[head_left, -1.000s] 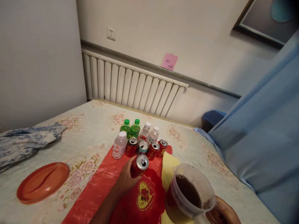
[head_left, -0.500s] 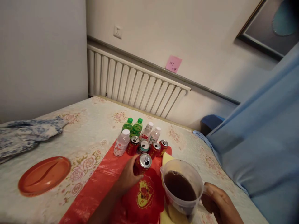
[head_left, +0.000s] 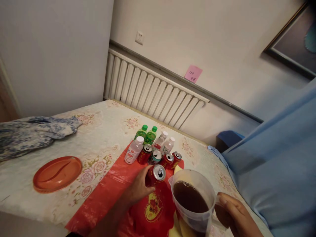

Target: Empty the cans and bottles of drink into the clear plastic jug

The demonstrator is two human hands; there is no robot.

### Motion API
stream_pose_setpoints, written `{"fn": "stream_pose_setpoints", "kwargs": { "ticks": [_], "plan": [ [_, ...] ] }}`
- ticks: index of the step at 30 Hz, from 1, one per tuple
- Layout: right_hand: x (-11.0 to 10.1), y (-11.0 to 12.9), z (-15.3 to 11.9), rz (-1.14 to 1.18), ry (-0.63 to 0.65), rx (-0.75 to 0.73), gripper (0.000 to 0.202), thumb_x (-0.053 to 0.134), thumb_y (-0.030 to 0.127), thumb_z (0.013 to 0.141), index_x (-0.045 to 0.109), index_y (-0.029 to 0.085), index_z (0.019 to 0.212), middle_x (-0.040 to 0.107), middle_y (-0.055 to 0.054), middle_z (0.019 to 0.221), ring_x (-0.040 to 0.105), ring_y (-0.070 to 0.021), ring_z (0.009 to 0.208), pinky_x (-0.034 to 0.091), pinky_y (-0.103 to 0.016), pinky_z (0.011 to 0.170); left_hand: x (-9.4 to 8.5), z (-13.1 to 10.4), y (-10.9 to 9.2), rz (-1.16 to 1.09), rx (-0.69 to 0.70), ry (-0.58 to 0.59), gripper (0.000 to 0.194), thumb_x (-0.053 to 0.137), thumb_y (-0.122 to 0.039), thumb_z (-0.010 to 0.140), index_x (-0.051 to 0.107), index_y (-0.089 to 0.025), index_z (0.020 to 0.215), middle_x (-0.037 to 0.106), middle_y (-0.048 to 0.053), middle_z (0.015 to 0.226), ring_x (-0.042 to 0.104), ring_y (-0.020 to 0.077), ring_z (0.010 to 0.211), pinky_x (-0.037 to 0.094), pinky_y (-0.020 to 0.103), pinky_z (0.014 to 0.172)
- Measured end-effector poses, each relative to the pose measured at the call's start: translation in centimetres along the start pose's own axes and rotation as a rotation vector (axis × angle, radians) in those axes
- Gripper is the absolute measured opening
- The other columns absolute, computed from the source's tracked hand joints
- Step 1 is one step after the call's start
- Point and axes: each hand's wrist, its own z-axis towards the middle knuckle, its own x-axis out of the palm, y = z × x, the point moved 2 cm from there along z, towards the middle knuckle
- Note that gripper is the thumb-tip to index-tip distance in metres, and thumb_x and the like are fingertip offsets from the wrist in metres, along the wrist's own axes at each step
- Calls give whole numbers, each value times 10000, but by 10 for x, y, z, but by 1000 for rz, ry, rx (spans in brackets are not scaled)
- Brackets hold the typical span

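My left hand (head_left: 141,186) is wrapped around an opened red drink can (head_left: 156,175), held upright over a red plate (head_left: 154,210) with a yellow heart design. By its handle, my right hand (head_left: 230,210) grips a clear plastic measuring jug (head_left: 191,205) partly filled with dark brown liquid. The jug stands close to the right of the can, its spout side turned toward it, above a yellow cloth (head_left: 184,227). Whether the jug touches the cloth I cannot tell. Just behind the can are more opened cans, including a green one (head_left: 155,158) and a red one (head_left: 168,160).
Clear bottles with white caps (head_left: 134,149) and green-capped bottles (head_left: 151,135) stand behind the cans on a red plastic sheet (head_left: 103,194). An orange plate (head_left: 58,173) lies left on the floral tablecloth, near bunched patterned fabric (head_left: 34,133). A blue curtain (head_left: 276,154) hangs at right.
The camera view has shifted, so the surroundings appear farther right. Both hands keep their holds on the can and the jug, which stay in nearly the same places.
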Motion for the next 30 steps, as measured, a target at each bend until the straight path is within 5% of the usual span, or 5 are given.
{"fn": "stream_pose_setpoints", "kwargs": {
  "ticks": [17,30],
  "plan": [
    [3,13,18,-76,35,37,594,548,752,746,337,236,542,242,91,489,177,-80,471,153,-252,455,0,-2,-9,6,-9,30,798,684,-84,567,507,-221,1332,567,89,1381,491,322,1305,356,468,1144],
    [8,20,27,-164,65,47,587,501,754,783,300,246,567,233,92,488,174,-81,467,168,-254,461,1,-4,-6,20,7,57,806,686,-78,575,483,-245,1337,553,80,1388,487,304,1303,368,467,1129]
  ]
}}
